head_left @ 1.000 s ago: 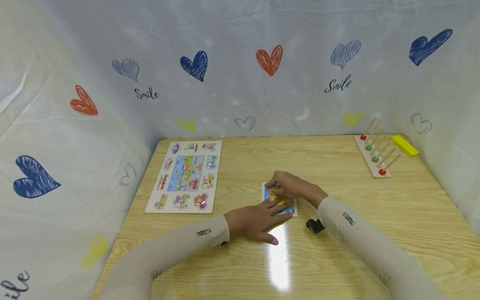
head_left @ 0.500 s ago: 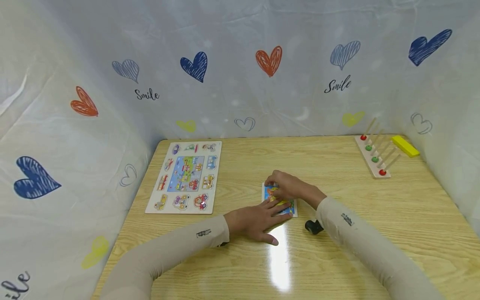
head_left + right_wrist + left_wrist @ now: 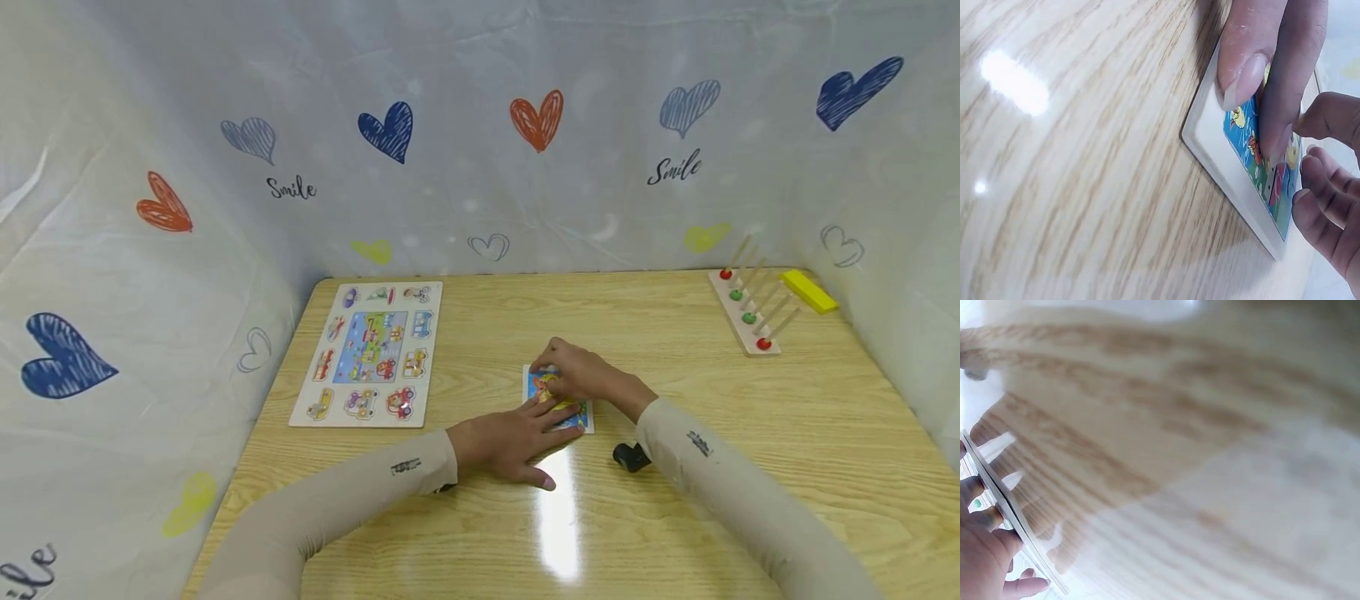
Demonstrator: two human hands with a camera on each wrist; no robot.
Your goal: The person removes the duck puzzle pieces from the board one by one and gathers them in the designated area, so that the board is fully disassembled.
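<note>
A small picture board (image 3: 537,380) with a white border and a bright blue cartoon picture lies on the table in front of me. My left hand (image 3: 517,446) rests flat across it, fingers straight and spread, thumb out on the wood. In the right wrist view two left fingers (image 3: 1244,62) press the picture near one corner. My right hand (image 3: 581,371) is bent over the far part of the board, fingers curled, thumb and index finger at its far left corner. Curled right fingertips (image 3: 1313,209) show along the board's far side. Part of the picture is hidden under both hands.
On the left lies a larger peg puzzle (image 3: 365,354) with vehicle pieces. At the back right stands a peg stand (image 3: 746,317) with red and green beads, beside a yellow block (image 3: 808,291). A black object (image 3: 630,457) shows below my right cuff. A heart-printed curtain (image 3: 450,150) encloses the table.
Both hands stay on the picture board in nearly the same place. The right hand and wrist shift only slightly.
</note>
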